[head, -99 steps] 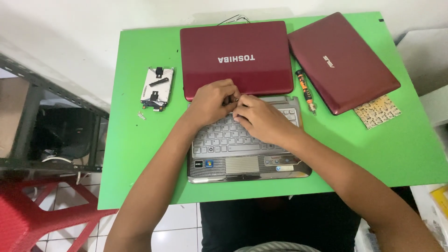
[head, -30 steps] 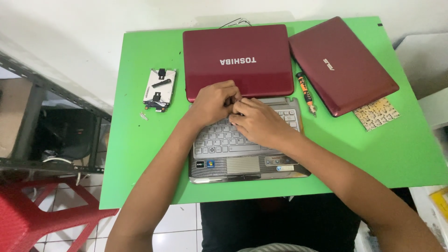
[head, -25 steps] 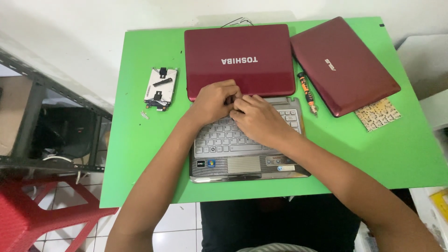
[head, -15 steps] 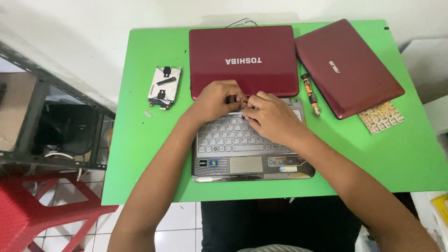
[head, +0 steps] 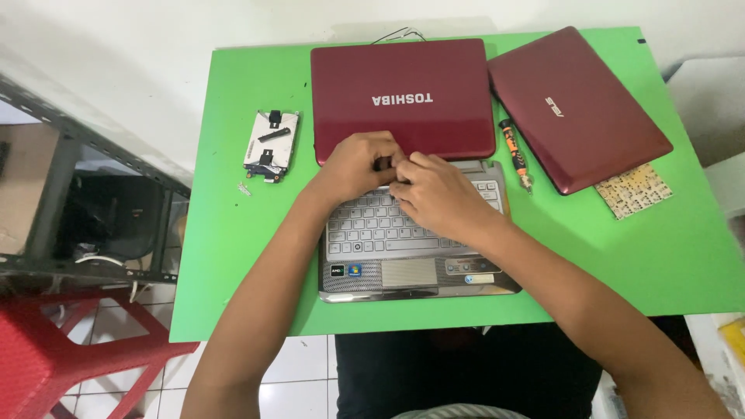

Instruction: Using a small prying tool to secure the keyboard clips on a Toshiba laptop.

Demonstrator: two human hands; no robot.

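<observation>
Resting together at the top edge of a silver keyboard [head: 392, 229], both hands work where the open laptop's [head: 411, 233] base meets its dark red lid [head: 403, 97], which lies folded flat back on the green bench [head: 233, 256]. The left hand [head: 358, 161] curls its grip over the hinge line, fingers bent down together; the right hand [head: 438, 194] touches it, fingertips pinched close at the same spot. Whether either hand holds some small part there, I cannot tell. Just right of the laptop lies a small screwdriver [head: 516, 154] with an orange and black handle, beside a second, closed dark red laptop [head: 578, 105]. A beige keypad sheet [head: 635, 190] pokes out from under that laptop's near corner. Left of the lid sits a bare drive in its metal bracket [head: 272, 146], with tiny loose bits [head: 245, 188] just below it.
</observation>
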